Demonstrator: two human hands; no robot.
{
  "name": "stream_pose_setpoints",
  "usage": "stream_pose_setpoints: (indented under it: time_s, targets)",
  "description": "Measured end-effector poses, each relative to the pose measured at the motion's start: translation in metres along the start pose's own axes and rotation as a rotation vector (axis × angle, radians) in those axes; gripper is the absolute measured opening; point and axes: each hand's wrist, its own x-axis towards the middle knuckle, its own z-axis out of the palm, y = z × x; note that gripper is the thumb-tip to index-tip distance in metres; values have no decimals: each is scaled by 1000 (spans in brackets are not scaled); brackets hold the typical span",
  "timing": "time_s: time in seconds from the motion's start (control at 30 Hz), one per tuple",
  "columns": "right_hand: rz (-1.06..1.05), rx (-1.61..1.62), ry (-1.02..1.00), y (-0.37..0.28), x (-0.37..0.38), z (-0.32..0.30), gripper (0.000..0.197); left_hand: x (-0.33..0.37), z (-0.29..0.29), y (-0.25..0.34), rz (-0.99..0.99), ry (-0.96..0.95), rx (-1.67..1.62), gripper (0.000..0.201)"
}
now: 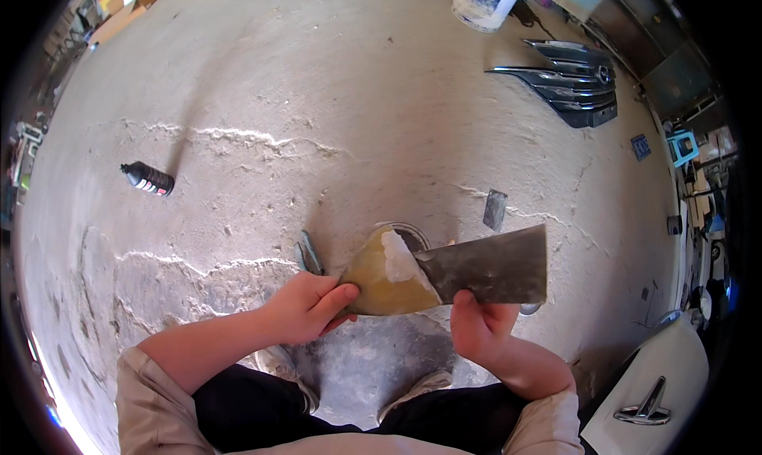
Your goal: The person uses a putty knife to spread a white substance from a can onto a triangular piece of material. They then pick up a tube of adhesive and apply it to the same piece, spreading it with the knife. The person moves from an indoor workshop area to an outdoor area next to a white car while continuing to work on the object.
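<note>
One yellow spreader [377,284] extends rightward from the left grip [308,307].

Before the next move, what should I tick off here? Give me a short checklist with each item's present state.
1. Left hand grips the yellow sheet: ok, thumb on top at its left corner.
2. Right hand holds the dark grey plate: ok, at its lower edge.
3. Whitish patch on the yellow sheet: ok, visible, on the side facing the grey plate.
4. Sheet and plate touching: cannot tell; they meet in this view.
5. Black bottle clear of both hands: ok, on the floor, away to the left.
6. Bottle upright: cannot tell from this angle.
</note>
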Motion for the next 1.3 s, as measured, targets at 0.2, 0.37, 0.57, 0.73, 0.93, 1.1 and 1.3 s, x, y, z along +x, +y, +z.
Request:
stream_pose_setpoints:
  time_s: [0.2, 0.37, 0.57, 0.73, 0.93, 1.1, 1.3]
  targets:
    - [-55, -469, -342, -12, 17, -2, 25, -9, -8, 4, -6, 247, -150, 50]
    - [186, -524, -216, 6, 9, -4, 29, -8, -16, 10, -22, 341, -303, 53]
    - [-35, -42, 130, 4, 7, 4, 31, -3, -4, 0, 17, 15, -106, 56]
    - [-77, -388, -138, -20, 13, 1, 33, 0, -6, 7, 59, 24, 60, 50]
    - [-23, -615, -284, -19, 17, -1, 34, -2, -6, -7, 52, 229, -46, 44]
    - [5, -279, -8, -12, 14, -9, 25, -4, -3, 2, 0, 151, -74, 45]
    - [4, -376, -345, -35, 27, -7, 31, -3, 0, 0, 11, 55, 22, 45]
